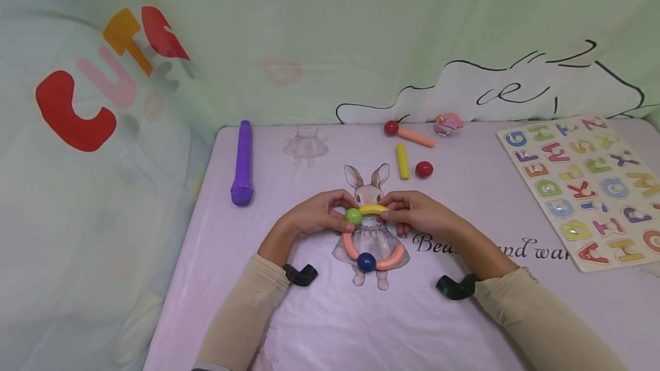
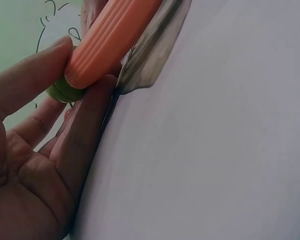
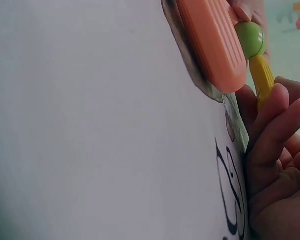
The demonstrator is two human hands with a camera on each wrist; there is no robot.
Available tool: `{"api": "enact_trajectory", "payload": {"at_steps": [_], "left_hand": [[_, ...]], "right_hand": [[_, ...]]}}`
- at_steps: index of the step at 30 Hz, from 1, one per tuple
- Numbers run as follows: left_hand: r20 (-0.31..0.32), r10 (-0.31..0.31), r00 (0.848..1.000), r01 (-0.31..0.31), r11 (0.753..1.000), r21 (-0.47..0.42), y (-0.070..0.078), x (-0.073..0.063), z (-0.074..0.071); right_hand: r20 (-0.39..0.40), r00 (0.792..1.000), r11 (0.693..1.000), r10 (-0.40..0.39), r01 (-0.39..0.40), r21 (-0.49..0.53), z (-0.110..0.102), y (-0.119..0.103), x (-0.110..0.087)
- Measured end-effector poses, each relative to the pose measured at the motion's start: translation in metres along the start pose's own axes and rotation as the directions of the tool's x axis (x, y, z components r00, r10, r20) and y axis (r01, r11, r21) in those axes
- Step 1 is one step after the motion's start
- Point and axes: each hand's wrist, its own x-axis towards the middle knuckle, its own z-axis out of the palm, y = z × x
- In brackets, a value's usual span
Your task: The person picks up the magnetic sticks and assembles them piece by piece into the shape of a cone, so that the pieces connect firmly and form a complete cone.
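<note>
Over a printed rabbit (image 1: 370,239) on pale lilac cloth (image 1: 319,325), seen from the head: pinching a shiny green ball (image 1: 353,216) with the thumb and fingertips of the left hand (image 1: 321,213), and gripping with the right hand (image 1: 425,210) the right end of a curved yellow bar (image 1: 373,209). Running left to right from the green ball, bowed slightly away from the person. Nearer, curving through a left coral bar (image 1: 349,246), a glossy dark blue ball (image 1: 366,262) and a right coral bar (image 1: 392,259) into an incomplete ring, open on the right. Beyond, with a straight yellow stick (image 1: 403,161), a smooth red ball (image 1: 424,169), a red-ball-tipped coral stick (image 1: 416,137) and a crinkled pink ornament (image 1: 448,123); at left, with a purple microphone-shaped toy (image 1: 242,165); at far right, with a pale alphabet board (image 1: 554,171), holding coloured letters (image 1: 593,252). From the left wrist: showing lengthwise ribs on coral, slanting from upper right to a rounded lower-left end, overlapping the green ball between the fingers. From the right wrist: showing a blunt coral end pointing down near the right hand; behind, clasping the ribbed yellow bar by the fingertips, angled down from the green ball.
</note>
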Motion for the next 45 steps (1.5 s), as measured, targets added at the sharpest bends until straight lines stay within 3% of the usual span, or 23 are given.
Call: {"api": "enact_trajectory", "payload": {"at_steps": [7,14,23,29,34,36,40,42,45], "left_hand": [[-0.004,0.007,1.000,-0.007,0.999,0.036,0.000,0.000,0.001],[0.007,-0.005,1.000,0.005,0.999,-0.048,-0.002,0.002,0.002],[-0.011,-0.030,0.999,0.029,0.999,-0.041,0.002,0.001,0.004],[0.002,-0.037,0.999,0.037,0.995,-0.088,0.003,0.001,0.004],[0.004,-0.051,0.999,0.051,0.993,-0.108,0.004,0.000,0.002],[-0.013,-0.042,0.999,0.041,0.998,-0.056,0.004,-0.002,0.000],[-0.089,0.018,0.996,-0.004,0.988,0.155,0.011,-0.009,-0.003],[-0.118,0.047,0.992,-0.018,0.971,0.238,0.013,-0.011,-0.005],[-0.132,0.042,0.990,-0.005,0.964,0.266,0.014,-0.011,-0.006]], "right_hand": [[0.008,1.000,1.000,0.006,-0.006,0.008,-0.001,0.001,0.000],[-0.010,1.000,0.998,-0.008,0.008,-0.068,0.003,0.000,0.002],[-0.011,1.000,0.997,-0.019,0.019,-0.072,0.008,-0.003,0.002],[-0.058,0.998,0.996,-0.008,0.002,-0.092,0.010,-0.008,-0.003],[-0.136,0.989,0.995,-0.054,0.041,-0.096,0.005,-0.016,-0.013],[-0.187,0.980,0.993,-0.073,0.053,-0.110,0.001,-0.021,-0.018],[-0.324,0.940,0.984,-0.110,0.058,-0.166,-0.013,-0.029,-0.029],[-0.414,0.902,0.978,-0.122,0.039,-0.204,-0.021,-0.031,-0.033],[-0.528,0.840,0.968,-0.125,-0.013,-0.249,-0.032,-0.028,-0.036]]}}
